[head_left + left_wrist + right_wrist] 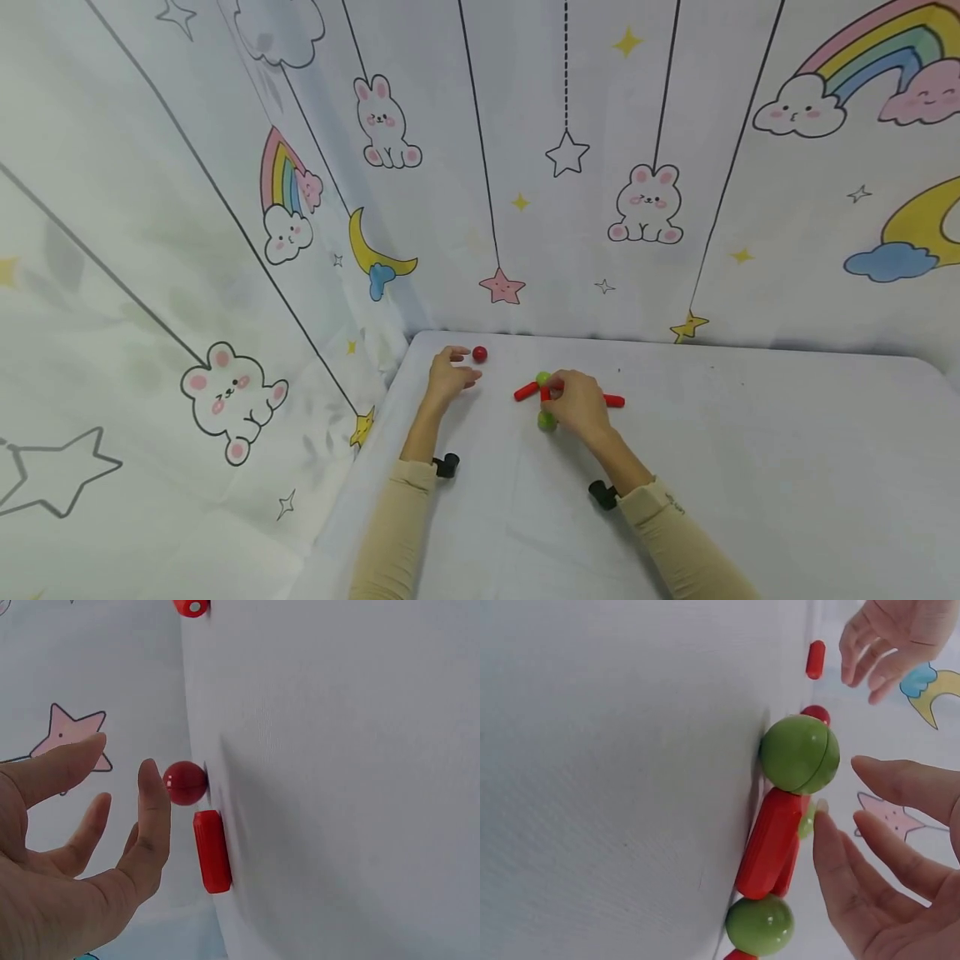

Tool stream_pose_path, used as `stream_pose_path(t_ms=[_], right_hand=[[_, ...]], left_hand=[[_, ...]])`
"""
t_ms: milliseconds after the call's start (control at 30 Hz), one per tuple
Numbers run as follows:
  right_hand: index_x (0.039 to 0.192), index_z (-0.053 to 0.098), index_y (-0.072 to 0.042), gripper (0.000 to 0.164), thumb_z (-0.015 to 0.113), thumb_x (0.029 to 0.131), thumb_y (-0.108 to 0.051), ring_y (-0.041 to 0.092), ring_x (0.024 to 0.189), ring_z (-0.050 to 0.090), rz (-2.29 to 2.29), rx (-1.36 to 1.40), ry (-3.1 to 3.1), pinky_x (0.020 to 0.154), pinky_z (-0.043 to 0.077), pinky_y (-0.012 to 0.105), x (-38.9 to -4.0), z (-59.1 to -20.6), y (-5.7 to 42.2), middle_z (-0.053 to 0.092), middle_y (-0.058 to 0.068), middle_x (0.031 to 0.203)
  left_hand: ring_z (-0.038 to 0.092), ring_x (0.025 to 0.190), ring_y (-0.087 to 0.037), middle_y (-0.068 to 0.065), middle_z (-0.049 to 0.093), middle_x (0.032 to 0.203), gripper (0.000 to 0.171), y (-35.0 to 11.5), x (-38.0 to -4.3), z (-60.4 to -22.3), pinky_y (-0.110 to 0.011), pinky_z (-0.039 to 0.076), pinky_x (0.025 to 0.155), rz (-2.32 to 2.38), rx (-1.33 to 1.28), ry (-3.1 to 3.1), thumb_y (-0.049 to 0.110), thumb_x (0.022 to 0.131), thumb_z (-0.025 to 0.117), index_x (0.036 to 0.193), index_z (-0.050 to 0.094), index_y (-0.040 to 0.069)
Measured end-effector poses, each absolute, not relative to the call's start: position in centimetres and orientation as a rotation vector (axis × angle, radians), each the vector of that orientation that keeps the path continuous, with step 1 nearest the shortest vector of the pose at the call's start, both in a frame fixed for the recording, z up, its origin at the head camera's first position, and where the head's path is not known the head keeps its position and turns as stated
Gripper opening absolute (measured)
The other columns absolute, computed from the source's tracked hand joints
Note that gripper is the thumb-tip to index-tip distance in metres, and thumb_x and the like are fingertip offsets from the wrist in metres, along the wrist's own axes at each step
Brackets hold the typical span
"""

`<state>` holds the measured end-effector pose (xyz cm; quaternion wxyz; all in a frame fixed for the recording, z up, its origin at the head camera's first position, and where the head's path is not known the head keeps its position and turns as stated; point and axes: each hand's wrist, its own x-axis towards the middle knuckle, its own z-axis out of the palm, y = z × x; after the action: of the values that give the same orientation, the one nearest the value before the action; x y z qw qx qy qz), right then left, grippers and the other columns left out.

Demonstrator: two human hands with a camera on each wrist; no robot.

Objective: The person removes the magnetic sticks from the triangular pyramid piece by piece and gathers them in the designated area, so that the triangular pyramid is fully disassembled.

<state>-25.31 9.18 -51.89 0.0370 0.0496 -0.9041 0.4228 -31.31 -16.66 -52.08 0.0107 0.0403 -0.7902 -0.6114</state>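
Note:
My left hand (450,377) hovers with parted, loosely bent fingers beside a glossy red ball (479,354) near the table's back left. In the left wrist view its fingertip overlaps the edge of that ball, and a red rod (213,851) lies close by. My right hand (581,402) is over a group of green balls and red rods, covering part of it. From the right wrist, thumb and fingers stand apart beside a green ball (799,754), holding nothing. A red rod (769,844) runs from that ball to another green ball (759,924).
One red rod (527,391) points left from the far green ball (543,378); another red rod (613,401) sticks out right of my right hand. White cloth covers the table (750,467). A patterned curtain (450,208) hangs along its back and left sides.

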Motion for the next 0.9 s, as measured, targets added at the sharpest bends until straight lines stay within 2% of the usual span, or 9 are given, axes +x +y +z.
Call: stream_pose_path(t_ms=[167, 267, 467, 633, 767, 900], right_hand=[[0.117, 0.074, 0.0, 0.036, 0.085, 0.083, -0.006, 0.021, 0.072, 0.064, 1.395, 0.154, -2.714, 0.055, 0.055, 0.029, -25.8, -52.1, 9.1, 0.071, 0.013, 0.093], [0.119, 0.074, -0.001, 0.036, 0.085, 0.085, -0.007, 0.022, 0.075, 0.065, 1.379, 0.155, -2.688, 0.056, 0.056, 0.029, -26.2, -52.3, 9.0, 0.071, 0.016, 0.098], [0.118, 0.074, -0.002, 0.035, 0.084, 0.086, -0.011, 0.03, 0.095, 0.067, 1.255, 0.169, -2.675, 0.072, 0.059, 0.041, -26.6, -52.6, 9.0, 0.07, 0.017, 0.111], [0.124, 0.071, -0.002, 0.038, 0.081, 0.089, -0.012, 0.036, 0.11, 0.067, 1.239, 0.189, -2.67, 0.09, 0.056, 0.053, -27.3, -53.1, 9.0, 0.069, 0.019, 0.122], [0.131, 0.068, -0.003, 0.043, 0.08, 0.091, -0.014, 0.037, 0.117, 0.065, 1.256, 0.186, -2.718, 0.096, 0.054, 0.054, -27.8, -53.5, 9.1, 0.067, 0.021, 0.129], [0.133, 0.066, -0.003, 0.046, 0.08, 0.092, -0.016, 0.038, 0.117, 0.065, 1.281, 0.17, -2.755, 0.097, 0.055, 0.054, -27.8, -53.5, 9.2, 0.066, 0.021, 0.131]], left_hand=[[0.067, 0.105, -0.031, -0.031, 0.046, 0.144, 0.058, -15.4, -30.9, -52.4, -0.036, 0.063, 0.081, -1.975, 0.087, -2.468, -0.006, 0.087, 0.078, 0.14, 0.053, -0.006], [0.068, 0.101, -0.032, -0.032, 0.045, 0.145, 0.061, -14.7, -30.5, -52.5, -0.041, 0.063, 0.083, -2.031, 0.051, -2.487, -0.006, 0.087, 0.078, 0.142, 0.05, -0.006], [0.069, 0.095, -0.029, -0.029, 0.049, 0.143, 0.063, -13.4, -30.2, -53.3, -0.043, 0.063, 0.084, -2.001, -0.036, -2.671, 0.001, 0.088, 0.08, 0.144, 0.051, -0.001], [0.069, 0.104, -0.03, -0.027, 0.049, 0.142, 0.065, -12.5, -30.2, -54.1, -0.042, 0.063, 0.082, -2.106, -0.122, -2.705, -0.003, 0.088, 0.079, 0.146, 0.049, -0.002], [0.069, 0.109, -0.032, -0.028, 0.048, 0.144, 0.067, -11.9, -30.0, -54.1, -0.041, 0.063, 0.081, -2.184, -0.15, -2.668, -0.007, 0.087, 0.078, 0.146, 0.047, -0.003], [0.071, 0.105, -0.029, -0.027, 0.05, 0.144, 0.067, -11.5, -29.9, -54.1, -0.037, 0.063, 0.081, -2.155, -0.148, -2.678, -0.007, 0.087, 0.079, 0.147, 0.048, -0.002]])
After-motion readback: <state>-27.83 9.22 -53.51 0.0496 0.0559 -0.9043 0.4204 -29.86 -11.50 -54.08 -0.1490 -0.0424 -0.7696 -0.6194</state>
